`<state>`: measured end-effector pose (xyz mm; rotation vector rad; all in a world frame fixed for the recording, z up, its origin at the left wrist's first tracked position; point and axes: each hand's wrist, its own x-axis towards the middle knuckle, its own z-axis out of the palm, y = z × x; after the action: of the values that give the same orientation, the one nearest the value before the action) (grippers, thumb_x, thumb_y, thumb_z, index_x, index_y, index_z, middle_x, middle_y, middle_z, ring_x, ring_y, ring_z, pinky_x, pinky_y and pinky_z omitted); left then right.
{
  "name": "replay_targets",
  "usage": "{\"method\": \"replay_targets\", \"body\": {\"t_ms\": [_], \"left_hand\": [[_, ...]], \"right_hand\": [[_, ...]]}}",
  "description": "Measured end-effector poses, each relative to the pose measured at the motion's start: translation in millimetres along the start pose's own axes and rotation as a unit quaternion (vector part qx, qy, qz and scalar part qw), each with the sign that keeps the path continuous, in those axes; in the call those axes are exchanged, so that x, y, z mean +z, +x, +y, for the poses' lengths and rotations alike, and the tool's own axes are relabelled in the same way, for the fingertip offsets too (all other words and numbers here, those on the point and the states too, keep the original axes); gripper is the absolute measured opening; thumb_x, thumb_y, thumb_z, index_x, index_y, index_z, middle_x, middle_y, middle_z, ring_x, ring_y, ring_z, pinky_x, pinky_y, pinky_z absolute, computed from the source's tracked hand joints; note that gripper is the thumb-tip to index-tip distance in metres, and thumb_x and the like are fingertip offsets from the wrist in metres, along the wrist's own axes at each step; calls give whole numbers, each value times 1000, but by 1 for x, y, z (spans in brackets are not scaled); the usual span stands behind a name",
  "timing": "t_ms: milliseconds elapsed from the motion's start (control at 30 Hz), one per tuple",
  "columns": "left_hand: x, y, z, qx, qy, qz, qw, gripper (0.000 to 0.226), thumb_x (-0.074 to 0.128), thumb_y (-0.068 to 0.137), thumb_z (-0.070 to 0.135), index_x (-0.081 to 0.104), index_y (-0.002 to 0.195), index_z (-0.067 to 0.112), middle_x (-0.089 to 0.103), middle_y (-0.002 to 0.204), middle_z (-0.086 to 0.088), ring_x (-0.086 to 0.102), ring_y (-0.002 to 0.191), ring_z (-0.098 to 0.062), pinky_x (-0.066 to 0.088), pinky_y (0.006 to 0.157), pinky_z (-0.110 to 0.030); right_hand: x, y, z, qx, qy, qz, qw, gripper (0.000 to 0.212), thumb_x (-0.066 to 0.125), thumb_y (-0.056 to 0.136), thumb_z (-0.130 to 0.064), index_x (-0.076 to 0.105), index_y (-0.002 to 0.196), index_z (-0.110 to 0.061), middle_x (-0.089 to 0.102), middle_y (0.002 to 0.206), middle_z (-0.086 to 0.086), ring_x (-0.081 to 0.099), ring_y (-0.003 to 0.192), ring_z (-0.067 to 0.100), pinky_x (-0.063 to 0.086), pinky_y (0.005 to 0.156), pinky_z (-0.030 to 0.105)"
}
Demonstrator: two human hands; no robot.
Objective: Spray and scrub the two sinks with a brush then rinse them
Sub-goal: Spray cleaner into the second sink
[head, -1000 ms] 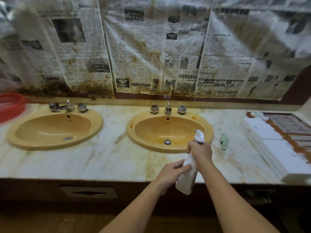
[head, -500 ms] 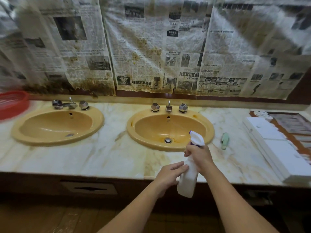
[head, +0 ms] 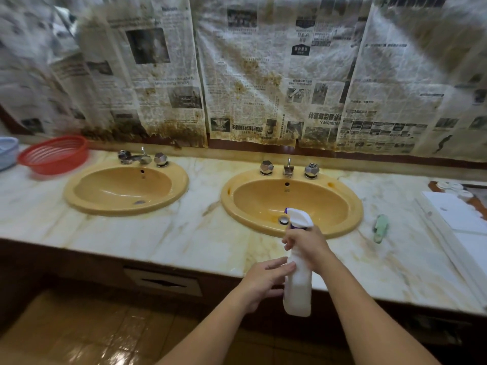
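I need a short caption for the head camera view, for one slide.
Right hand grips a white spray bottle before the right yellow sink; left hand touches the bottle.

Glossy ceramic sinks (head: 126,189); veined marble counter (head: 210,233); chrome taps (head: 288,169); stained newspaper (head: 276,75).

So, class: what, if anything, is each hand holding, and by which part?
The right hand grips the spray bottle by its neck, below the trigger head. The left hand touches the bottle's body with its fingertips.

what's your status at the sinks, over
Right hand grips spray bottle by the neck, left hand touches its body. Nozzle over right sink; left sink untouched. Brush lies on counter, nothing in the way.
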<state>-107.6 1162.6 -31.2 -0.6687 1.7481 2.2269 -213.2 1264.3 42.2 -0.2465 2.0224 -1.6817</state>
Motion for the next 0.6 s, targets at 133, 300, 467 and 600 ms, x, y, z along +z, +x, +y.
{"method": "replay_targets", "body": {"t_ms": [133,300,467,600], "left_hand": [[-1,-6,-4,-20,-9,-16,1000,83,86,73,57,57,143,22,72,125,5,69,115,-14,57,99,-39],[5,-9,-5,-25,-24,-10,999,81,86,74,55,58,142,22,72,124,5,68,117,-14,57,99,-41],[12,-12,-8,-37,-9,-31,999,69,80,81,56,60,139,25,73,122,7,69,114,-12,55,101,-41],[20,-12,-14,-51,-9,-47,998,62,77,85,54,61,138,26,73,123,8,69,115,-10,53,103,-41]], "right_hand": [[3,4,6,16,-16,-25,999,18,56,62,-5,62,79,0,62,71,10,58,62,18,48,69,34],[3,2,12,27,-52,28,998,10,55,67,1,59,65,-7,63,60,10,55,56,17,46,67,35],[-5,-2,15,39,-30,15,999,20,52,71,5,67,74,-8,76,85,8,56,63,19,53,72,36],[-11,-10,27,54,-72,46,995,19,58,66,-4,56,54,-19,60,56,4,55,64,21,46,71,36]]}}
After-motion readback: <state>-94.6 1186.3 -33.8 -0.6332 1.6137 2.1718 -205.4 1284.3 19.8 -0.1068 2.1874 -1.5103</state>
